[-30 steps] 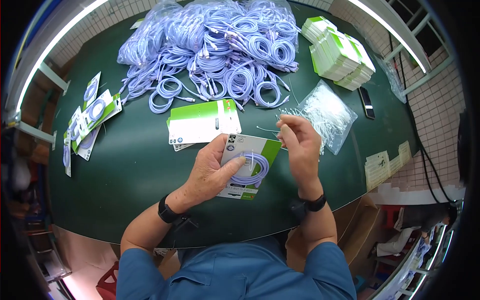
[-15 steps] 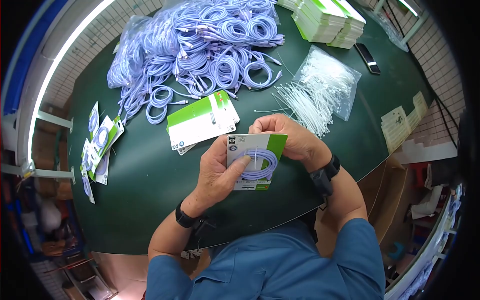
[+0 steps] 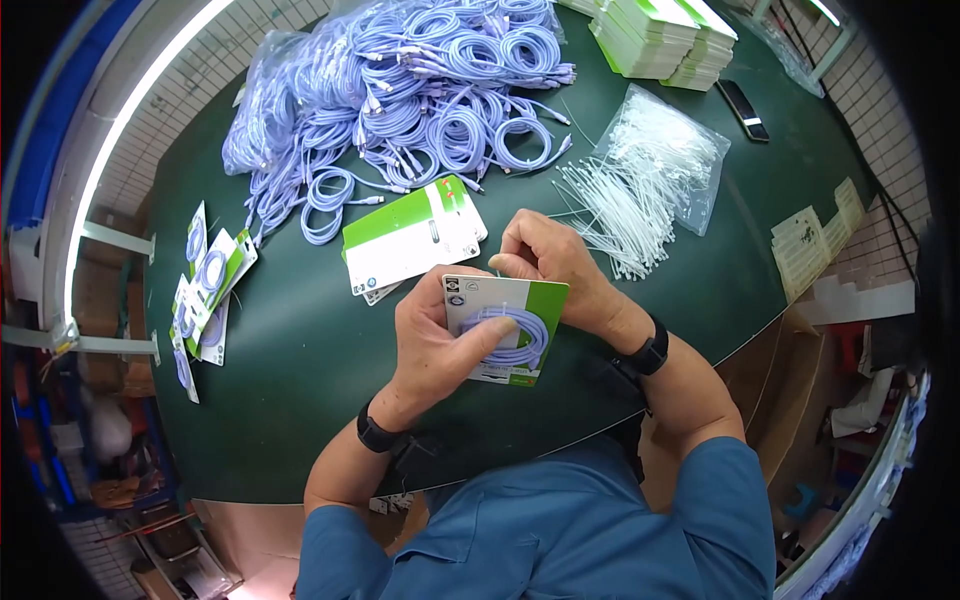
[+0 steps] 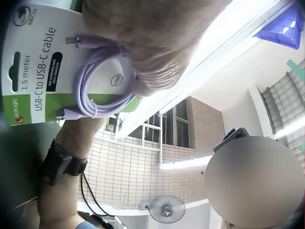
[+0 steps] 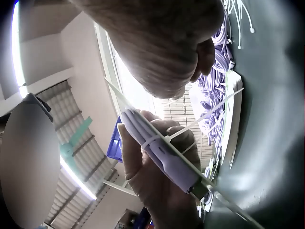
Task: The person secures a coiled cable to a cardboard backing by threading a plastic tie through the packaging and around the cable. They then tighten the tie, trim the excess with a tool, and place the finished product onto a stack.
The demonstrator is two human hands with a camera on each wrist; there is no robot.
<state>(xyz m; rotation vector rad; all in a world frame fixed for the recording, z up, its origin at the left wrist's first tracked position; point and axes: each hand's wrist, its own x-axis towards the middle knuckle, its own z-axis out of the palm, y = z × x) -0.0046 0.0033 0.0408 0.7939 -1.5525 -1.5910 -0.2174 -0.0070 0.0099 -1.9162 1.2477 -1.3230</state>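
Note:
My left hand (image 3: 432, 335) grips a white-and-green card (image 3: 545, 300), thumb pressed over the coiled lilac cable (image 3: 537, 342) on its face. Printed text shows on this card (image 4: 40, 52) in the left wrist view, with the coil (image 4: 81, 83) against it. The right wrist view shows a white zip tie (image 5: 155, 140) around the coil (image 5: 143, 129), its thin tail sticking out behind the card. My right hand (image 3: 570, 272) is behind the card's upper right edge, fingers curled; whether they pinch anything is hidden.
Bagged and loose lilac cables (image 3: 400, 100) are heaped at the back. Blank-looking cards (image 3: 410, 245) lie ahead of my hands, finished-looking packs (image 3: 210, 275) at left. Loose zip ties (image 3: 625, 215), a phone (image 3: 743, 108) and card stacks (image 3: 650, 40) are at right.
My right hand has come from beside the zip ties to behind the card, then shifted slightly up along its top edge. The card in my left hand has tilted a little.

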